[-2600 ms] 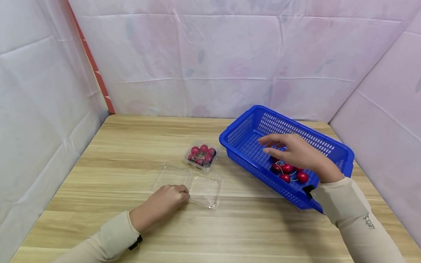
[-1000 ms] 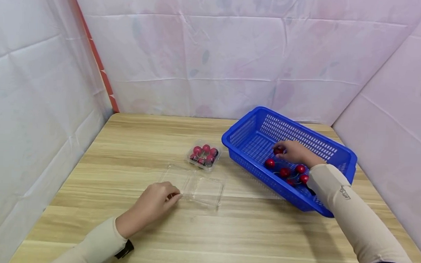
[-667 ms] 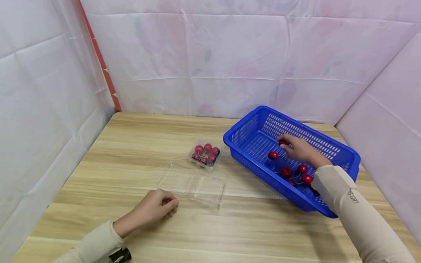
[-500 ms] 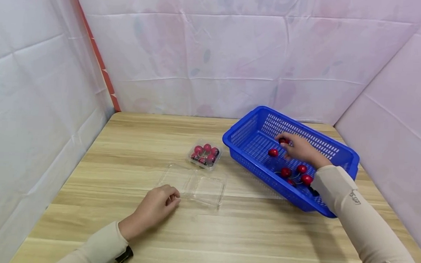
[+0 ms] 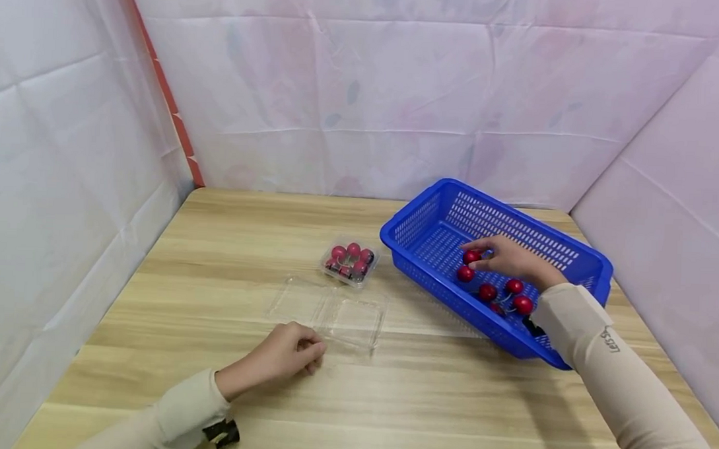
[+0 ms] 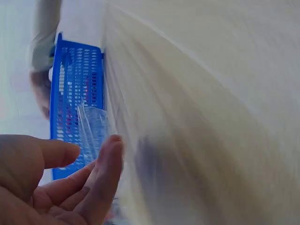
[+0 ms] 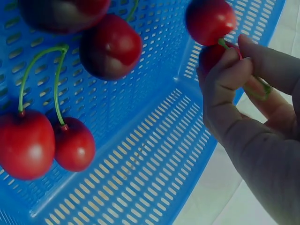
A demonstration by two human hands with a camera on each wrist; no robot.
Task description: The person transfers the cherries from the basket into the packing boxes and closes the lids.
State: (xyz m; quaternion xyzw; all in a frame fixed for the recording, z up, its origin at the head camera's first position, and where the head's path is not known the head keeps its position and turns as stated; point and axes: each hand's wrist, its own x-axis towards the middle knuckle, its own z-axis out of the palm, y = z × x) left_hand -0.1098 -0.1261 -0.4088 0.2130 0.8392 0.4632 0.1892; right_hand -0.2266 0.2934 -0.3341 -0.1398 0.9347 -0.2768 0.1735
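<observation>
My right hand [image 5: 509, 259] is inside the blue plastic basket [image 5: 446, 301]. In the right wrist view its thumb and fingers pinch the green stems of a pair of cherries [image 7: 211, 21]; one fruit is partly hidden behind the fingers. More cherries [image 5: 522, 304] lie on the basket floor under the wrist, some joined in pairs by stems. My left hand [image 5: 277, 355] rests by the front edge of a clear plastic clamshell box [image 5: 353, 320] that lies spread open with nothing in it. Its fingers are loosely curled, and the left wrist view shows nothing between thumb and fingertips.
Behind the clamshell stands a second clear box [image 5: 358, 285], filled with cherries [image 5: 339, 253], close to the basket's left corner. The wooden table [image 5: 228, 246] meets white patterned cloth [image 5: 391, 166] at the back and both sides.
My right hand, earlier above the cherries with nothing held, now grips a pair, and has shifted slightly left with it. My left hand drew back from the clamshell, then moved a little right.
</observation>
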